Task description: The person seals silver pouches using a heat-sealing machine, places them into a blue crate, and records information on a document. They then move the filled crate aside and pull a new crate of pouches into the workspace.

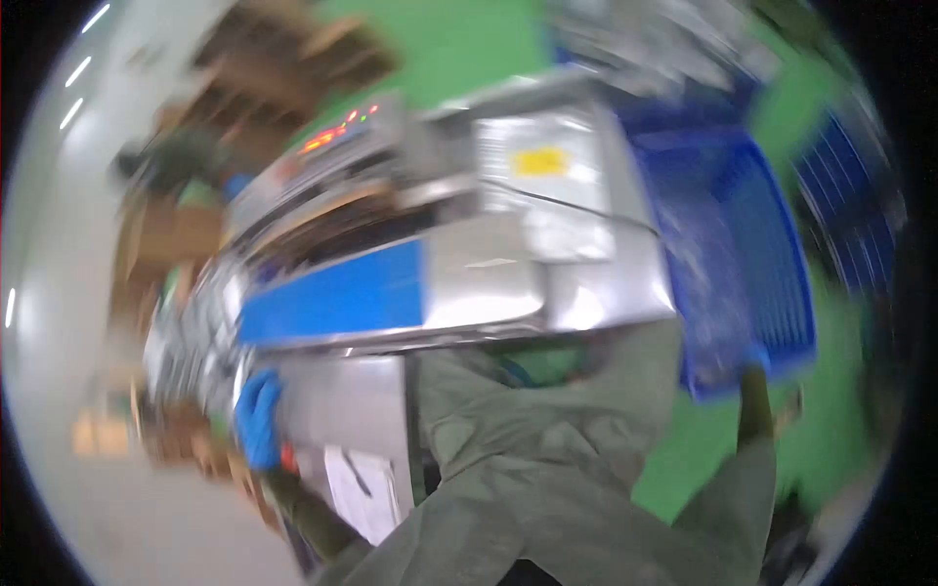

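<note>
My left hand [257, 418], in a blue glove, is over the metal table's left end beside a pile of silver packets [191, 332]. Its fingers look loosely bent and apart, with nothing visible in them. On the right, my right hand [755, 359], also blue-gloved and blurred, is at the near rim of a blue plastic crate [803, 293]; its fingers seem to be over the rim. Ahead of me is a metal machine with a blue strip [337, 293] and a lit red display [332, 135]. A silver pouch with a yellow label [539, 161] lies on its right side.
A paper with a pen [362, 485] lies on the metal table [342, 396] at lower left. More silver packets [664, 44] fill another container at the back right. Cardboard boxes [171, 239] stand at the left. A dark blue slatted crate [848, 205] is at far right on the green floor.
</note>
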### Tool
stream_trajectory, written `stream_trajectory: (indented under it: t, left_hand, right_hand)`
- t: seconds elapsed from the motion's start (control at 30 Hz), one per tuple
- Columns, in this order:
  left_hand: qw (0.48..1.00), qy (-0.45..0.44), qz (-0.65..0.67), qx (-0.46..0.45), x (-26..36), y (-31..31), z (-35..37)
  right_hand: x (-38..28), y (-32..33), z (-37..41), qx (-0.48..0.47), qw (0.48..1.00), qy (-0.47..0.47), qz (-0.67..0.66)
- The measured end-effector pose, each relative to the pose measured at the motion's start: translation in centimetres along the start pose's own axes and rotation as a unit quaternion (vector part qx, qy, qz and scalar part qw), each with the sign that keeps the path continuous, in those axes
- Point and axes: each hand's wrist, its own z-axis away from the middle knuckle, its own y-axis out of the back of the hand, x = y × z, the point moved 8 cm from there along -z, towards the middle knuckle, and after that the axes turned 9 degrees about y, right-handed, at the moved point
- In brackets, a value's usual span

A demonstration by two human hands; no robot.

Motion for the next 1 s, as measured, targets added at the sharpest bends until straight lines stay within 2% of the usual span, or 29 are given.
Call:
stream_trajectory:
  t: [0.03,0.07,0.1,0.17,0.2,0.23,0.27,0.3,0.33,0.37,0.4,0.43,0.47,0.53,0.57,0.6,0.63,0.7,0.73,0.77,0.83,0.87,0.9,0.93,0.97,1.0]
  left_hand:
    - [0.999,-0.014,-0.029,0.01,0.5,0.4,0.0]
    - [0.999,-0.02,-0.031,-0.001,0.7,0.9,0.2]
    - [0.999,-0.036,0.017,-0.006,0.5,1.3,0.3]
    - [0.998,-0.021,0.062,-0.006,-0.2,1.9,0.6]
    - [0.998,-0.008,0.061,-0.007,-0.8,2.0,0.4]
    - [0.997,-0.014,0.072,-0.004,-0.4,1.6,0.7]
    - [0.997,-0.008,0.079,0.006,-0.6,1.4,0.2]
    - [0.998,-0.033,0.046,-0.017,-0.1,0.6,-0.1]
    - [0.997,-0.063,0.013,-0.041,0.4,-0.5,-0.4]
    - [0.994,-0.06,0.052,-0.071,1.0,-1.8,-0.6]
    - [0.989,-0.058,0.092,-0.103,1.7,-3.2,-0.5]
    - [0.979,-0.051,0.114,-0.164,1.9,-5.0,-0.7]
    - [0.972,-0.127,0.098,-0.173,2.7,-6.6,-0.8]
    - [0.949,-0.115,0.146,-0.254,5.5,-10.0,-0.2]
    - [0.941,-0.13,0.166,-0.263,6.7,-11.7,-0.1]
    - [0.921,-0.142,0.179,-0.315,8.1,-14.0,0.6]
    - [0.9,-0.153,0.185,-0.364,9.6,-15.9,1.4]
    - [0.855,-0.389,0.072,-0.336,15.4,-16.9,5.4]
    - [0.839,-0.437,0.09,-0.312,16.7,-18.3,6.8]
    - [0.83,-0.462,0.121,-0.287,17.9,-19.0,8.0]
    - [0.818,-0.488,0.194,-0.235,20.2,-19.2,9.5]
    - [0.825,-0.484,0.194,-0.218,21.1,-19.5,8.8]
    - [0.819,-0.422,0.305,-0.24,21.4,-19.5,7.3]
    - [0.798,-0.357,0.41,-0.261,20.8,-19.0,5.7]
    - [0.801,-0.357,0.408,-0.253,20.0,-18.4,4.8]
    - [0.816,-0.315,0.433,-0.217,18.5,-17.7,3.0]
  right_hand:
    - [3.1,-3.5,-2.5,0.018,1.0,0.01,0.013]
    - [8.5,-9.8,-6.8,0.05,0.997,0.016,0.055]
    - [7.7,-5.8,-5.4,0.018,1.0,0.011,0.02]
    - [4.6,-0.4,-3.3,0.026,0.997,-0.015,-0.07]
    - [3.6,1.4,-2.8,0.028,0.997,0.008,-0.076]
    - [0.8,4.2,-3.0,0.05,0.991,0.091,0.078]
    - [-1.5,5.3,-2.4,0.064,0.958,0.162,0.226]
    - [-3.8,8.7,-0.6,0.071,0.956,0.166,0.233]
    - [-6.4,14.4,1.9,0.11,0.975,0.155,0.118]
    - [-8.7,19.8,4.3,0.148,0.979,0.14,0.002]
    - [-10.9,23.9,6.6,0.157,0.978,0.136,0.008]
    - [-13.9,28.8,9.5,0.228,0.951,0.21,-0.017]
    - [-16.7,33.5,12.8,0.299,0.912,0.28,-0.037]
    - [-18.6,40.3,16.6,0.272,0.918,0.189,-0.217]
    - [-21.2,44.6,19.8,0.304,0.882,0.222,-0.282]
    - [-23.6,48.6,22.6,0.332,0.839,0.258,-0.345]
    - [-25.5,52.6,24.9,0.401,0.817,0.288,-0.298]
    - [-28.8,59.1,28.9,0.451,0.783,0.298,-0.306]
    - [-29.7,61.0,30.2,0.437,0.773,0.284,-0.362]
    - [-30.4,61.6,30.3,0.439,0.77,0.291,-0.36]
    - [-31.1,63.7,29.7,0.502,0.687,0.315,-0.42]
    - [-33.0,64.3,28.9,0.496,0.685,0.332,-0.417]
    - [-35.2,64.4,27.8,0.463,0.679,0.361,-0.439]
    - [-36.9,64.0,26.4,0.474,0.672,0.377,-0.427]
    - [-38.6,63.6,25.1,0.484,0.664,0.393,-0.414]
    - [-40.4,63.1,23.7,0.495,0.655,0.408,-0.4]
